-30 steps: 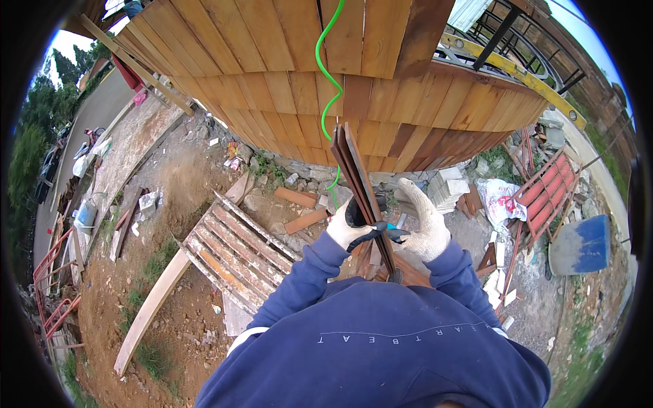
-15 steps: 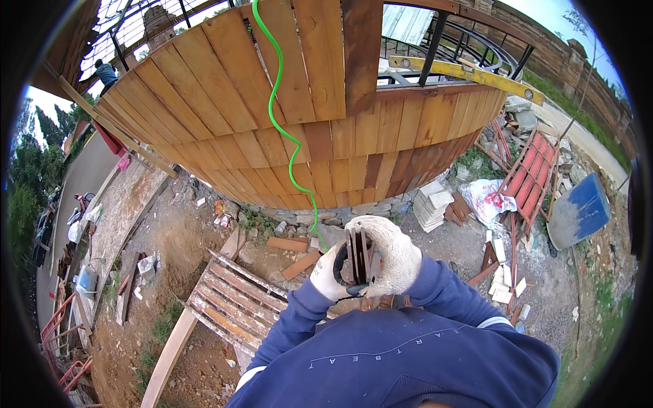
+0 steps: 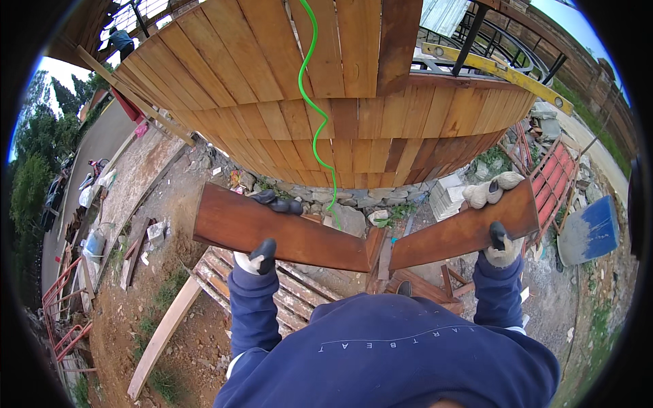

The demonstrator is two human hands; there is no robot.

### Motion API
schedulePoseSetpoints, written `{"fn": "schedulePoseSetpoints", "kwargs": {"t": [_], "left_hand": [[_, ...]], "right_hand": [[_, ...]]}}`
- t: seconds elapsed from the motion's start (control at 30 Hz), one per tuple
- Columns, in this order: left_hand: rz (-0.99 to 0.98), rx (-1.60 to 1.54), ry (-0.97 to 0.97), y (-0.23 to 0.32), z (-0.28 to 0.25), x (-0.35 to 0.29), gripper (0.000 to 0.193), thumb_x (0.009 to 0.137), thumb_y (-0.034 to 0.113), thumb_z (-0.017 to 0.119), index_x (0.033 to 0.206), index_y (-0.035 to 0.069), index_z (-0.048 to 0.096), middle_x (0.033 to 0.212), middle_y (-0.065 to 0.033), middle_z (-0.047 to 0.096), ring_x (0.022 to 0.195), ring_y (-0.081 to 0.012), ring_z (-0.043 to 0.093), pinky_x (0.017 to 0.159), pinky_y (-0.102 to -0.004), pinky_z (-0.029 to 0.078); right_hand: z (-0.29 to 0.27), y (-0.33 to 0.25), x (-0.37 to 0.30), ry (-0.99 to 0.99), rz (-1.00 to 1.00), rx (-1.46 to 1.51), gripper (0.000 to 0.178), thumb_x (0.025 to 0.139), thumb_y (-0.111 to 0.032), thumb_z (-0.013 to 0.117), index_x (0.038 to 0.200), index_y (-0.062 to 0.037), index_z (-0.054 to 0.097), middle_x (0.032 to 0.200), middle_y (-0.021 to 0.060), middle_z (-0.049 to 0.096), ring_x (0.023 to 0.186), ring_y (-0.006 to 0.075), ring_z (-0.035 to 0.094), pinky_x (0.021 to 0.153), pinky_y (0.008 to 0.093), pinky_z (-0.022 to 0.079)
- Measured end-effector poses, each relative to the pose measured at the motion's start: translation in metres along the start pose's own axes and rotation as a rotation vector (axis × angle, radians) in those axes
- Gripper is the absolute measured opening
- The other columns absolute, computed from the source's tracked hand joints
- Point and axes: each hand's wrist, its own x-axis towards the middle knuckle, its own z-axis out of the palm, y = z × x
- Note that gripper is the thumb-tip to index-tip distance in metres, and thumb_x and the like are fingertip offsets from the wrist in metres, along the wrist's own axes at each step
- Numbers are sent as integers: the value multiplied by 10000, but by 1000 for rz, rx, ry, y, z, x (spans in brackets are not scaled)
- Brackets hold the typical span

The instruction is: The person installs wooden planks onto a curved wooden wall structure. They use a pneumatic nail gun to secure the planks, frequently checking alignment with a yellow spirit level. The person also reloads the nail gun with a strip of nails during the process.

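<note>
Left board and right board, both flat and reddish-brown, are held out in front of the person's torso, one in each gloved hand. Their long axes make a shallow V: outer ends higher in the view, inner ends lower and apart — with upright-looking timber showing between. Left hand has the first piece pinched across its width, dark fingertips over the far edge, thumb on the near one; right hand pinches the other likewise, its pale fingers curled over the far edge. Each grip sits closer to the outer end, so both inner ends reach inward past the fingers. Below the left board lies a slatted wooden rack; beyond both — a plank-clad wall with a green hose hanging down it, and a yellow spirit level to the right.
</note>
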Motion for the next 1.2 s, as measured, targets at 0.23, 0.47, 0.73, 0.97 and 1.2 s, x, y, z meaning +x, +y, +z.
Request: {"fn": "schedulePoseSetpoints", "kwargs": {"t": [0.23,0.47,0.73,0.97,1.2], "left_hand": [[-46,597,-31,24,18,10,1062,594,207,979,1463,-44,421,1309,-154,625,1232,-242,592,1080,-392,448],[-15,759,-413,-35,70,6,1003,638,197,952,1451,-25,407,1289,-144,637,1157,-210,638,1000,-368,511],[-46,745,-454,-38,63,-1,1067,611,308,970,1466,-21,423,1398,-199,566,1271,-303,592,1086,-403,464],[28,768,-420,-31,58,-4,1004,632,270,964,1438,-48,457,1311,-194,629,1170,-268,659,1009,-375,512],[160,848,-340,-36,60,-9,1001,598,288,919,1437,-5,459,1347,-220,568,1209,-377,595,1043,-456,469]], "right_hand": [[38,-21,17,-259,-257,-798,959,726,-240,892,1489,8,367,1479,172,484,1326,285,527,1105,400,407],[143,3,17,-608,-9,-238,1087,560,-256,967,1457,-2,410,1368,165,550,1176,263,607,1036,408,481],[142,16,14,-628,-84,-493,1027,551,-327,964,1392,6,477,1291,194,587,1197,326,610,1051,422,471],[134,52,6,-534,49,-253,1109,543,-427,984,1407,3,438,1306,166,588,1183,283,618,1050,418,466],[148,52,-5,-424,151,-81,1142,529,-343,1002,1425,-32,367,1321,159,563,1218,279,587,1071,420,453]]}}
